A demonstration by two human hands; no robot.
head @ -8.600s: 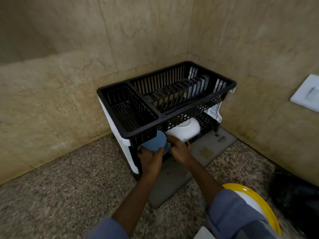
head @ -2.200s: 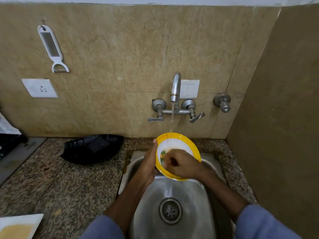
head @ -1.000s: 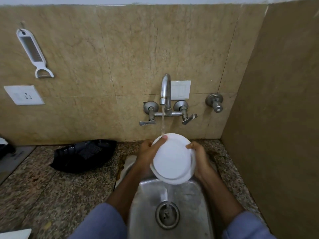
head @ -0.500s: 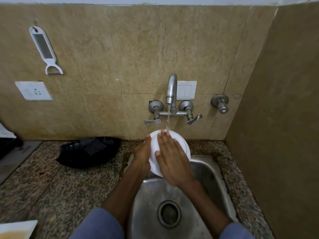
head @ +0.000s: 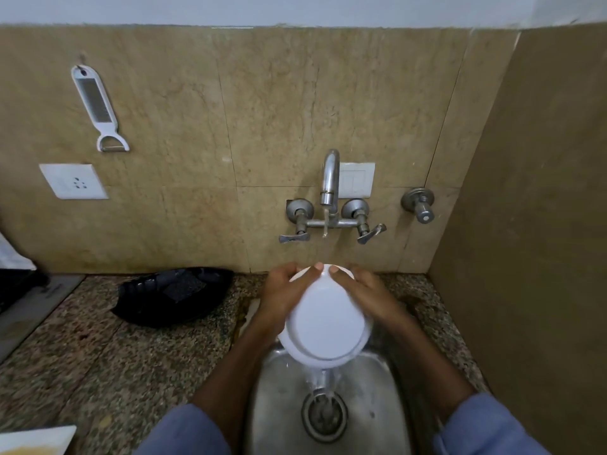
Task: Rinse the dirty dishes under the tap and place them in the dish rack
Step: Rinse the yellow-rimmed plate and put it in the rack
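A round plate (head: 326, 321) shows its white underside to me, tilted over the steel sink (head: 276, 405). My left hand (head: 282, 295) grips its left rim and my right hand (head: 368, 295) grips its right rim, fingertips meeting at the top edge. The chrome tap (head: 329, 178) above runs a thin stream, and water pours off the plate's low edge toward the drain (head: 324, 413). The plate's front face is hidden.
A black tray (head: 174, 295) lies on the granite counter (head: 98, 362) left of the sink. A white dish with yellow residue (head: 33, 443) sits at the bottom-left corner. The dish rack's edge (head: 16, 277) shows at far left. A brown side wall (head: 532, 224) closes the right.
My right hand has left the back of the plate and now holds its right rim. The plate has tipped toward me, and water runs off it into the drain.
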